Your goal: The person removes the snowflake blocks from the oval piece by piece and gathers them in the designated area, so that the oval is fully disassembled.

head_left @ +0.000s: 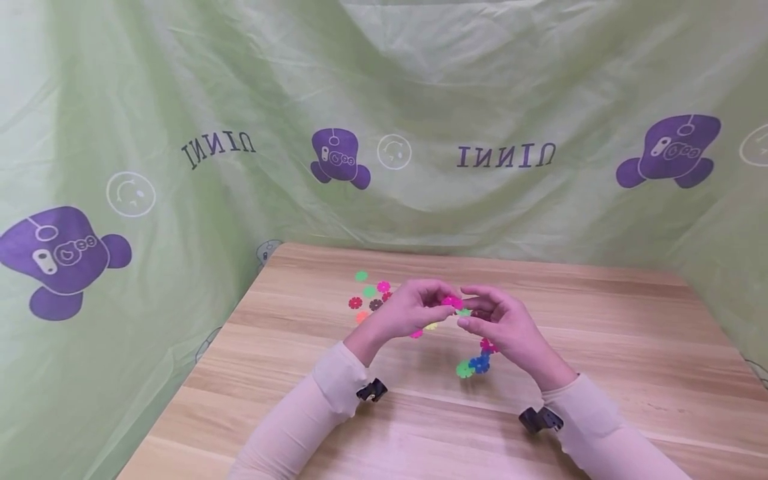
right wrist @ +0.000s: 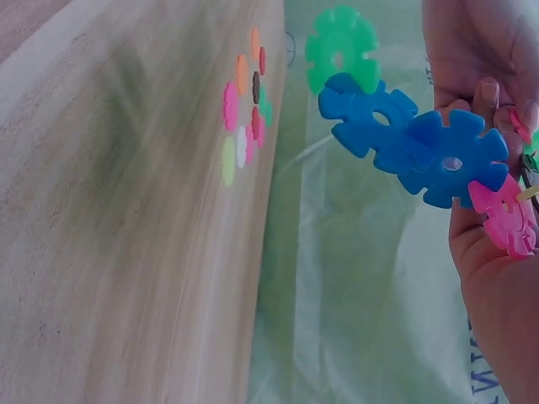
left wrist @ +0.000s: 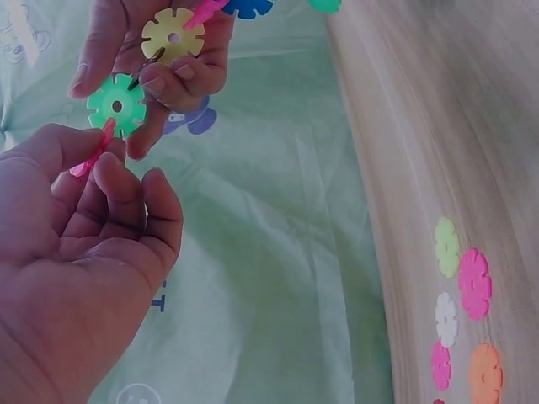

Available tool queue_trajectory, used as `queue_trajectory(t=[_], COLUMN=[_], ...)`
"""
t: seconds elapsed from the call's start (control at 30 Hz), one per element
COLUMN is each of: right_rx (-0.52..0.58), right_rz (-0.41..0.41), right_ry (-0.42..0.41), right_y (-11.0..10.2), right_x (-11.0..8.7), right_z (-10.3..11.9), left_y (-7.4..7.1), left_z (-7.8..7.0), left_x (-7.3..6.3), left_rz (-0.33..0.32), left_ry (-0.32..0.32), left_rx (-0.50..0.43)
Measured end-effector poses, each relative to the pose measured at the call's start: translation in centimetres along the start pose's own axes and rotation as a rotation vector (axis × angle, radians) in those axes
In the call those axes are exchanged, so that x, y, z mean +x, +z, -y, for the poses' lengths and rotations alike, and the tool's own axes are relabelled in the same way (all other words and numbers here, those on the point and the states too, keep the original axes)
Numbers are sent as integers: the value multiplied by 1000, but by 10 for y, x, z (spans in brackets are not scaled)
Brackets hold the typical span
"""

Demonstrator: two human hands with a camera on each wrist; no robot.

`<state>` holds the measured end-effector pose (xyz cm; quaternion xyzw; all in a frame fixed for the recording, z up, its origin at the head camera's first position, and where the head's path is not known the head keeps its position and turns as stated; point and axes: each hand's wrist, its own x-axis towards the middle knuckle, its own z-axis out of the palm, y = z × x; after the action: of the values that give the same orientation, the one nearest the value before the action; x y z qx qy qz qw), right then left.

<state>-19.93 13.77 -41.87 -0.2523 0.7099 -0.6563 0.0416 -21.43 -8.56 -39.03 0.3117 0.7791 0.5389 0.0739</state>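
A chain of notched flower-shaped plastic discs hangs between the two hands above the table. In the head view my left hand (head_left: 408, 310) pinches a pink disc (head_left: 452, 303) between thumb and fingers. That disc meets the edge of a green disc (left wrist: 118, 105) in the left wrist view. My right hand (head_left: 510, 327) holds the chain around a yellow disc (left wrist: 173, 35), its fingers curled; a dark disc sits edge-on by the green one. Beyond the right hand the chain runs through another pink disc (right wrist: 504, 215), two blue discs (right wrist: 455, 160) and a green end disc (right wrist: 341, 49).
Several loose discs lie on the wooden table (head_left: 288, 373) left of and behind the left hand, among them a red disc (head_left: 356, 303), a brown disc (head_left: 375, 305) and a green disc (head_left: 361, 275). A green printed curtain (head_left: 420, 213) surrounds the table's far and side edges.
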Motion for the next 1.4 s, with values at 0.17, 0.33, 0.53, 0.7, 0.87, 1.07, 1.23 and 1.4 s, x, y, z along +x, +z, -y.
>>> queue_trajectory(t=[0.17, 0.33, 0.53, 0.7, 0.87, 1.07, 1.23, 1.4], right_rx=[-23, -21, -5, 13, 0, -29, -35, -48], right_rz=[-3, 1, 19, 23, 3, -18, -14, -14], right_ry=[0, -1, -8, 8, 41, 48, 64, 69], right_y=[1, 2, 2, 2, 2, 2, 1, 2], right_x=[0, 0, -1, 0, 1, 0, -1, 1], right_z=[2, 3, 2, 1, 2, 4, 4, 7], left_y=[-1, -1, -3, -4, -4, -4, -4, -6], left_z=[-1, -2, -3, -4, -2, -1, -2, -5], left_x=[-1, -1, -4, -4, -2, -3, -3, -3], left_rz=[0, 5, 33, 46, 43, 30, 24, 11], left_ry=[4, 6, -6, -7, 6, 20, 14, 20], left_rx=[16, 31, 10, 7, 12, 44, 61, 96])
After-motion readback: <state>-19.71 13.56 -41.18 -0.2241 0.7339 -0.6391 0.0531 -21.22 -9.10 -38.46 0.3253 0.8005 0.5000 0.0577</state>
